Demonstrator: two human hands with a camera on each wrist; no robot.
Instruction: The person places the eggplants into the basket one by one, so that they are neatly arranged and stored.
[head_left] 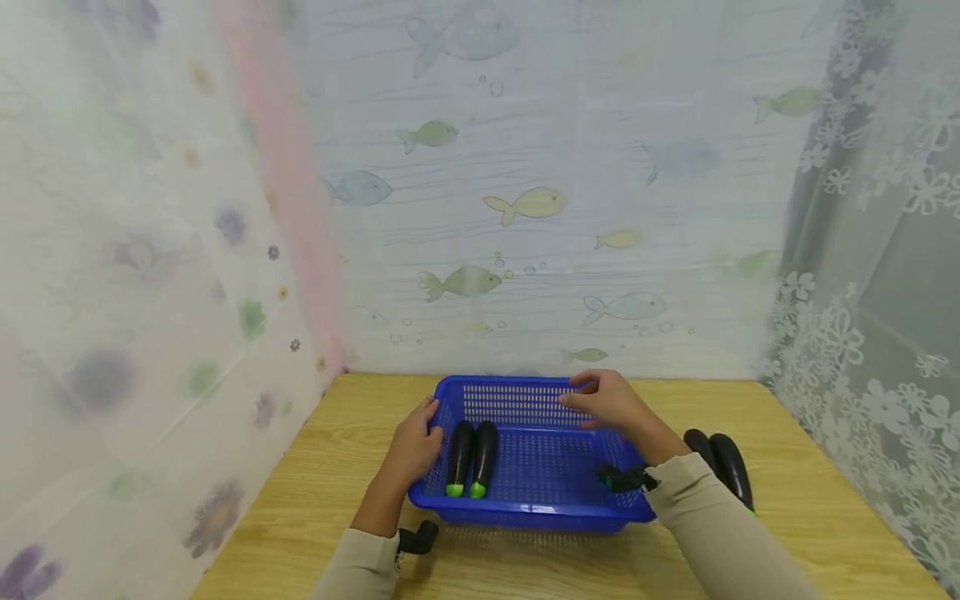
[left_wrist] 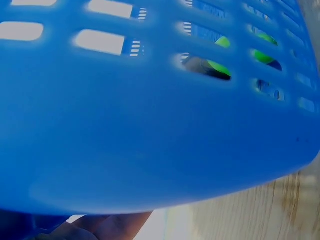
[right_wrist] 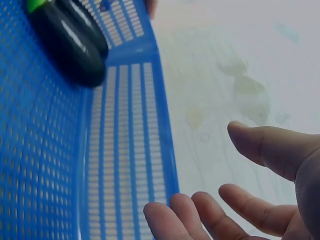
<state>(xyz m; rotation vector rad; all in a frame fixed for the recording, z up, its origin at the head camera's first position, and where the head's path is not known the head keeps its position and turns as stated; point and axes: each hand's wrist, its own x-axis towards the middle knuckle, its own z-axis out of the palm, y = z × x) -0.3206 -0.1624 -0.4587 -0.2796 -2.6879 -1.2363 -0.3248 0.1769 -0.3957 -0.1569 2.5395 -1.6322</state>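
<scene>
Left grip (head_left: pixel 413 440) holding the basket's (head_left: pixel 525 507) left rim, thumb toward its inside; left forearm (head_left: pixel 379 503) angled up from the near left. Right grip (head_left: pixel 611 406) at its far right, fingers loosely bent, thumb apart; right forearm (head_left: pixel 662 442) slanting over its right end.

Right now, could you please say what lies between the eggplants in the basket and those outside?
The head view shows bare basket floor, its right wall, a black wrist strap and the right sleeve.
</scene>
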